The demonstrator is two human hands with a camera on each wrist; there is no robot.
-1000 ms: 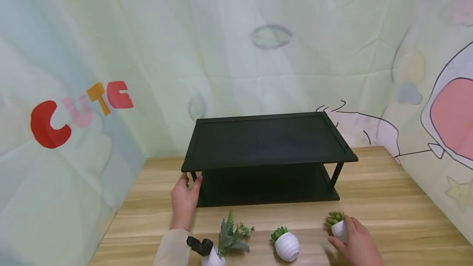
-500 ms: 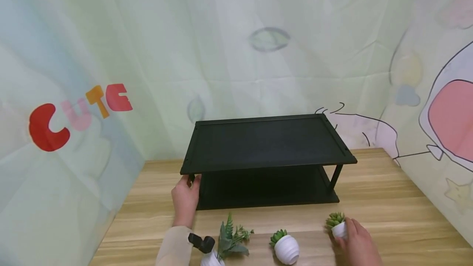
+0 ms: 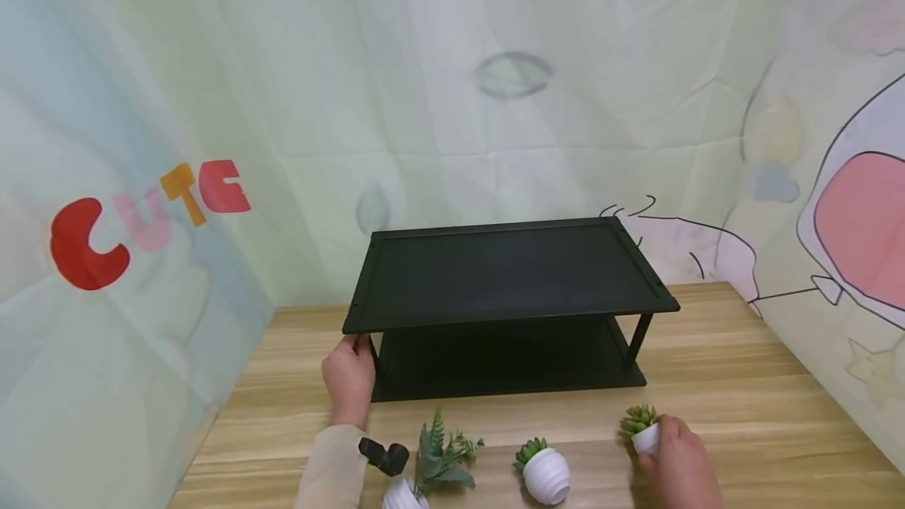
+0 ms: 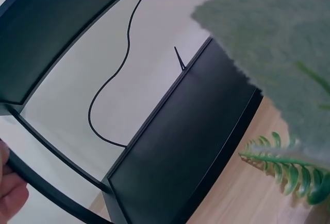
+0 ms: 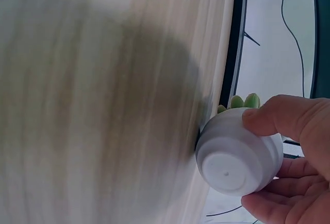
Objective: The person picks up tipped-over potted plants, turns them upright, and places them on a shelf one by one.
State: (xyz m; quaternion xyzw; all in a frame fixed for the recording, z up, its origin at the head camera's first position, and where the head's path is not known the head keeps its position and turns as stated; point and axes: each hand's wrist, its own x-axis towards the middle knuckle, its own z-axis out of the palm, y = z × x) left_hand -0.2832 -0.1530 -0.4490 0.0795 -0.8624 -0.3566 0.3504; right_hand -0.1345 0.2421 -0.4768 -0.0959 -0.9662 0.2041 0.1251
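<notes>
A black two-tier shelf [image 3: 509, 269] stands on the wooden table. My left hand [image 3: 348, 379] grips its front left post just under the upper board; in the left wrist view the fingers [image 4: 11, 195] lie against that post at the frame's left edge. At the right, my right hand [image 3: 684, 466] holds a small succulent [image 3: 639, 419] by its white pot [image 5: 234, 152]. The pot lies tilted on its side, its base facing the right wrist camera. Thumb and fingers span the pot from opposite sides.
A second potted succulent [image 3: 546, 474] lies on its side in front of the shelf. Left of it lies a leafy artificial plant [image 3: 444, 458] in a white pot, close to my left sleeve [image 3: 332, 466]. Printed cloth [image 3: 452, 100] hangs behind the table.
My left hand has drawn its thumb in toward the post and shifted slightly left. My right thumb has moved in against the pot and is now hidden in the head view. The plants have not visibly moved.
</notes>
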